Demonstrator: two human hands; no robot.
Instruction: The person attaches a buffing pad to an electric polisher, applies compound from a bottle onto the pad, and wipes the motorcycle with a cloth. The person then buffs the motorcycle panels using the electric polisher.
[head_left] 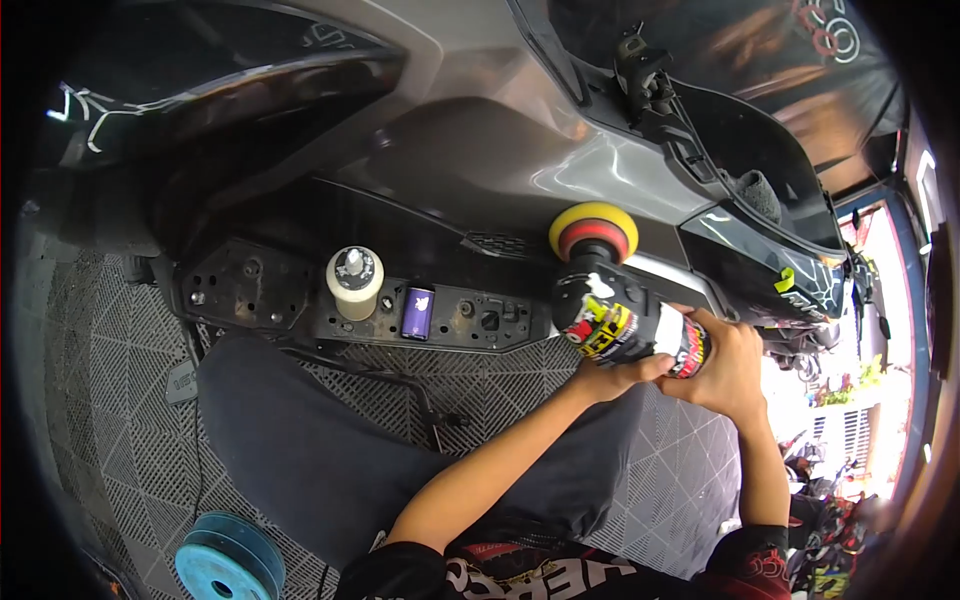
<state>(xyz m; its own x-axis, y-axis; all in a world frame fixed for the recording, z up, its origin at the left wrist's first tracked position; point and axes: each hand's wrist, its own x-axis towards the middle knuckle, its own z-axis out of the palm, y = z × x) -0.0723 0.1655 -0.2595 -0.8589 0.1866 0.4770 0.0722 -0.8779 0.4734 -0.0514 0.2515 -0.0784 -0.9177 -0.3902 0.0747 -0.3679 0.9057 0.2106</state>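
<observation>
Both my hands are wrapped around a black polisher [600,305] covered in bright stickers. My left hand [622,375] grips the underside of its body, thumb along the side. At the rear end, my right hand [728,368] is closed around the handle. The yellow and red foam pad [620,222] faces the glossy grey body panel [480,160] of a scooter and appears to be against its lower part. Left of the polisher, a bottle with a pale body and nozzle [355,285] stands upright on the bare black footboard [255,290], beside a small purple box [417,312].
A blue round stool or reel-like object [230,560] sits on the patterned grey floor mat [130,400] at lower left. A grey cloth [755,195] lies in the scooter's open compartment at upper right. Beyond the bright doorway at right are parked motorbikes [835,540].
</observation>
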